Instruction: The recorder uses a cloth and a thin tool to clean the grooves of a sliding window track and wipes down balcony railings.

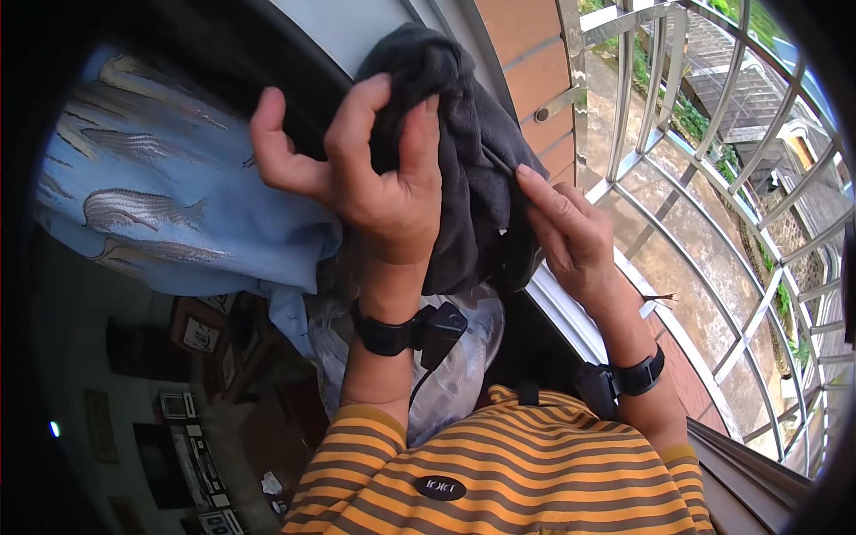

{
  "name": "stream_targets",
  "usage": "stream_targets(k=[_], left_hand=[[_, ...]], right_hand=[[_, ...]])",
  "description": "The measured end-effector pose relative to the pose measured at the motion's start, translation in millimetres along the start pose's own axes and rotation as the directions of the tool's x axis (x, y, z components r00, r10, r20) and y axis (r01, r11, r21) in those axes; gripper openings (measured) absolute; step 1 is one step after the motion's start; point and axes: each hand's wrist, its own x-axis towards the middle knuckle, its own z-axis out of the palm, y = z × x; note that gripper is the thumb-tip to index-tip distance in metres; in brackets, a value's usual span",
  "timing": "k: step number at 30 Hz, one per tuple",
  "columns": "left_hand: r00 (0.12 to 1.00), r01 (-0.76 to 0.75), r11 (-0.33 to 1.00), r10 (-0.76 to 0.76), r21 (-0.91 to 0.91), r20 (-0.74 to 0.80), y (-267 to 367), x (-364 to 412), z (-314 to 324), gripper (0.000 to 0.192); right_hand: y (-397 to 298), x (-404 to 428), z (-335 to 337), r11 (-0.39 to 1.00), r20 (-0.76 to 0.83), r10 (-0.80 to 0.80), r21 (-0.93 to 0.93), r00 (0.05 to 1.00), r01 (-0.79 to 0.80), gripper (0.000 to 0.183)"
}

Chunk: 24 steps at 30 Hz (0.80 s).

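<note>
A bunched dark grey fabric item (468, 200), perhaps a towel or garment, hangs raised in front of me beside the window frame. My left hand (381, 167) grips its upper left part, with some fingers curled up and apart from the fabric. Along its right edge my right hand (568, 234) holds the fabric, index finger laid on the outside; the thumb is hidden. To the left of my left hand hangs a blue curtain (200, 207) with a feather-like pattern. Each wrist wears a black strap with a device.
A curved metal window grille (695, 154) stands to the right, outside an orange-brown tiled wall (535, 67). Below the dark fabric is a translucent sheer material (461, 348). The dim room at lower left holds framed pictures (200, 334) and furniture.
</note>
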Motion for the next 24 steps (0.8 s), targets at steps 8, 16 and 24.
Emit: stream_targets(k=[8,16,24], left_hand=[[0.814,0.359,0.933,-0.293,-0.037,0.502,63.9,-207.5,-31.9,0.033],[0.359,0.682,0.725,-0.447,0.097,0.819,106.8,-242.0,-65.7,0.048],[0.705,0.639,0.713,-0.392,-0.289,0.591,96.3,-185.1,-58.2,0.056]], right_hand=[[23.1,-162.1,-13.5,0.863,0.073,0.411,-0.353,0.909,-0.362,0.039],[17.5,-155.4,-25.0,0.718,0.179,0.617,-0.526,0.767,-0.455,0.025],[13.1,-129.2,-13.9,0.946,0.071,0.294,-0.167,0.953,-0.279,0.034]])
